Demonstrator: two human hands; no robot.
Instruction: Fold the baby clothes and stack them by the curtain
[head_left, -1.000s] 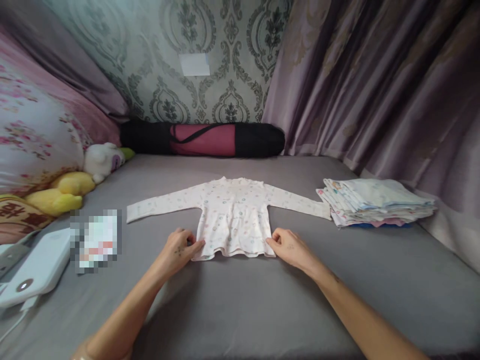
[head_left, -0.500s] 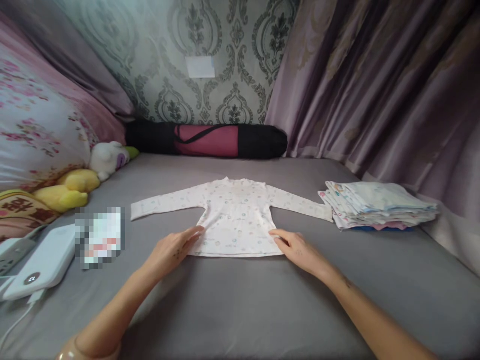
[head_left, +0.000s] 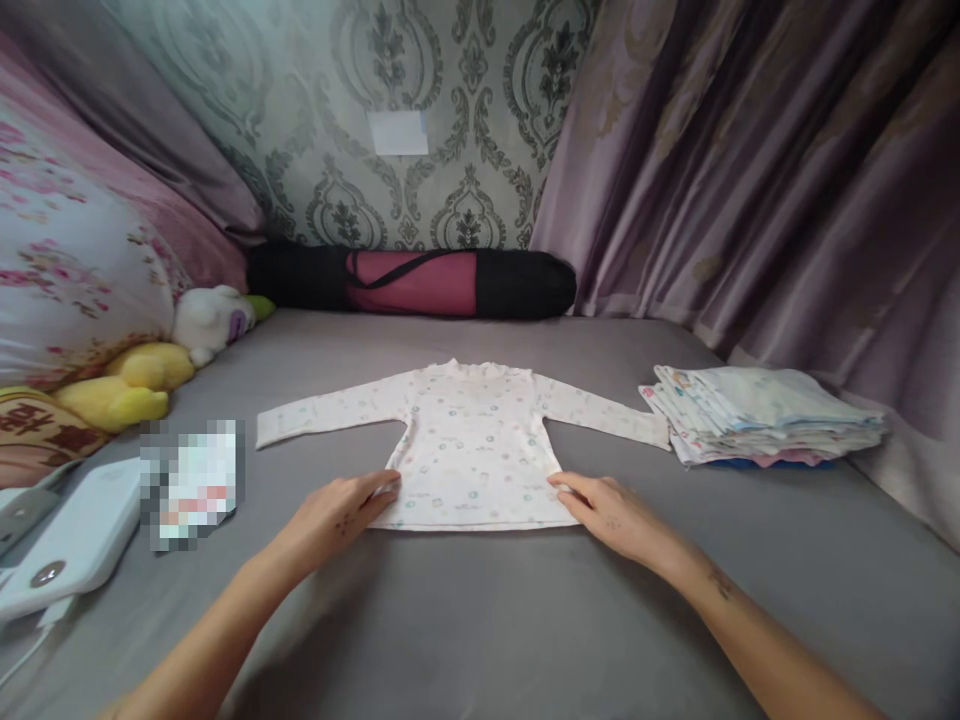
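A small white long-sleeved shirt (head_left: pixel 474 450) with a tiny coloured print lies spread flat, collar away from me and both sleeves stretched out sideways. At its left side edge, just above the hem, my left hand (head_left: pixel 349 510) pinches the fabric between thumb and fingers. My right hand (head_left: pixel 611 510) has the opposite side edge in a similar pinch. The fingertips partly cover the cloth there. The right sleeve's cuff reaches up to a stack of folded clothes (head_left: pixel 772 410).
Grey sheet (head_left: pixel 480 620) lies under everything. On the left are a white power bank (head_left: pixel 82 540) with a cable, a blurred-out packet (head_left: pixel 199 485), and plush toys (head_left: pixel 214 320). A black and maroon long bag (head_left: pixel 412 282) rests against the wall; curtains (head_left: pixel 720 180) hang at right.
Both hands have come slightly nearer to me and a little farther apart. The shirt's lower part looks wider, its hem lower in view. The camera view has shifted slightly.
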